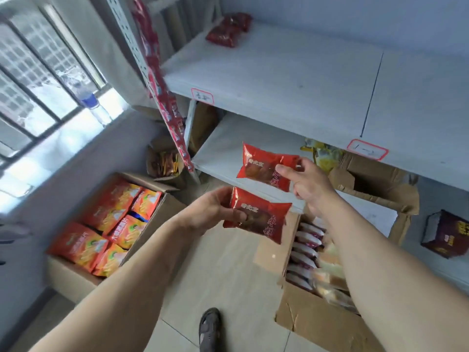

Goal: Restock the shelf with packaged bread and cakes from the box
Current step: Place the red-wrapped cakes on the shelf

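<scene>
My right hand (308,182) pinches a red cake packet (264,168) by its right end, in the air in front of the lower shelf (223,148). Just below it, my left hand (215,209) grips a second red cake packet (264,219) by its left end. Both packets hang above the floor between two boxes. The open cardboard box (317,323) at lower right holds rows of packaged bread and cakes. Two red packets (228,30) lie at the back left of the upper shelf (279,80).
A box of orange snack bags (109,224) stands on the floor at left. A strip of red sachets (165,97) hangs down the shelf post. An empty torn box (375,189) and a dark carton (446,235) sit at right. My shoe (209,329) is on the tiled floor.
</scene>
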